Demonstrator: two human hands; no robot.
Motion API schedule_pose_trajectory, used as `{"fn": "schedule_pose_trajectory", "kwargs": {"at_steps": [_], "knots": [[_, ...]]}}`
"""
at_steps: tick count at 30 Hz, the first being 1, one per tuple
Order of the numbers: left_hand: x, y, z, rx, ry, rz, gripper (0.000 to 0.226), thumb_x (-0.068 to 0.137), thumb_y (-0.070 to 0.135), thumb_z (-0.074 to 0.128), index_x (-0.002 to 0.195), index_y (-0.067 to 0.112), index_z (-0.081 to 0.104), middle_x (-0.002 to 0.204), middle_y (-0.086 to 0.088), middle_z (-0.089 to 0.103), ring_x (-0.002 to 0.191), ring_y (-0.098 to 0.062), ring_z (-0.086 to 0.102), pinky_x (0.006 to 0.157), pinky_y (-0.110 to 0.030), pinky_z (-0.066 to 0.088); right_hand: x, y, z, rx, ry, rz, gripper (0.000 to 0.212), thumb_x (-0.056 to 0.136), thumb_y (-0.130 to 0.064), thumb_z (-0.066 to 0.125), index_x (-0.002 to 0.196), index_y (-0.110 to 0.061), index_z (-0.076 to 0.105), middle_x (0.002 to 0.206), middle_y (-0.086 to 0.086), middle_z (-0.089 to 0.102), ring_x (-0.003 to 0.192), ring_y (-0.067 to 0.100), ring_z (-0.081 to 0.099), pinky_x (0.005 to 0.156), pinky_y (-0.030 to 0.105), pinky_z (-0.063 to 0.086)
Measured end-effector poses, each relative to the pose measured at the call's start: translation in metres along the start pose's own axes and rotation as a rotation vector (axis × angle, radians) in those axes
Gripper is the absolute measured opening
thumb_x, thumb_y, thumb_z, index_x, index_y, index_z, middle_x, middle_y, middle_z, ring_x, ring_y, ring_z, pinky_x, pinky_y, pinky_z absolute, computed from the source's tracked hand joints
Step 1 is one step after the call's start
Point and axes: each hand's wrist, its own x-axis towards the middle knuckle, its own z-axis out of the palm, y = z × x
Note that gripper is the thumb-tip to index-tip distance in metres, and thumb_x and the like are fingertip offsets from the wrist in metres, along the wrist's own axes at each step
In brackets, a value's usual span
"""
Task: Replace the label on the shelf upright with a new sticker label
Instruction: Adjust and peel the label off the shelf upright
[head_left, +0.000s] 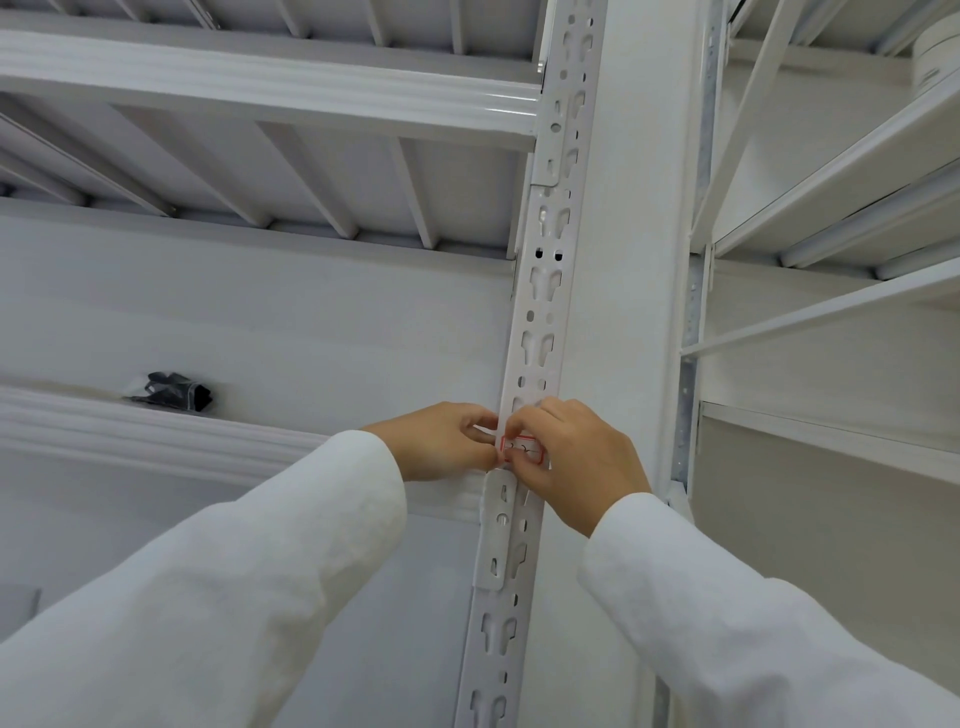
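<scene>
Both hands pinching red-bordered white sticker label (522, 450) on slotted white metal shelf upright (540, 291): left hand (441, 441), right hand (571, 457) covering label's writing; crumpled black plastic bag (174, 393) lying on shelf far left of upright.

White metal shelving seen from below, with one dark item on a shelf.

A crumpled black plastic bag (174, 392) lies on the white shelf beam (156, 431) at the left middle of the frame. Above it, the ribbed underside of an upper shelf deck (311, 171) fills the upper left. At the right edge, a second shelving unit (831, 218) shows slanted white braces and a round white object at the top corner.
</scene>
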Motion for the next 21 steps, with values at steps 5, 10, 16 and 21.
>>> {"fn": "schedule_pose_trajectory", "kwargs": {"at_steps": [5,10,16,21], "knots": [[0.0025,-0.0021,-0.0005,0.016,0.008,-0.003,0.043,0.082,0.026,0.062,0.125,0.024,0.055,0.116,0.006,0.069,0.112,-0.009,0.061,0.109,-0.035,0.040,0.0049,-0.0027,-0.0024,-0.012,-0.036,0.000,0.012,0.085,-0.030,0.053,0.094,-0.025,0.057,0.089,-0.005,0.056,0.082,0.015,0.043,0.061,0.027,0.032],[0.0040,-0.0027,-0.0008,-0.002,0.012,-0.010,0.043,0.082,0.026,0.063,0.124,0.024,0.055,0.116,0.005,0.070,0.114,-0.010,0.060,0.110,-0.035,0.037,0.0063,-0.0018,-0.0048,-0.031,-0.022,-0.048,0.014,0.085,-0.030,0.054,0.097,-0.024,0.057,0.090,-0.004,0.056,0.084,0.018,0.050,0.059,0.029,0.035],[0.0037,-0.0034,-0.0007,-0.007,0.014,-0.007,0.043,0.083,0.024,0.062,0.125,0.024,0.054,0.117,0.004,0.069,0.115,-0.010,0.059,0.111,-0.035,0.037,0.0029,0.0004,0.0022,-0.124,0.098,-0.072,0.011,0.070,-0.025,0.071,0.074,-0.025,0.061,0.067,-0.004,0.057,0.062,0.020,0.056,0.045,0.025,0.030],[0.0017,-0.0017,-0.0003,-0.003,0.015,-0.008,0.043,0.084,0.022,0.061,0.127,0.023,0.054,0.118,0.004,0.069,0.115,-0.009,0.059,0.111,-0.032,0.036,-0.0004,0.0015,0.0046,-0.118,0.104,-0.072,0.012,0.070,-0.025,0.070,0.078,-0.026,0.061,0.070,-0.005,0.057,0.061,0.019,0.055,0.043,0.024,0.030]]}}
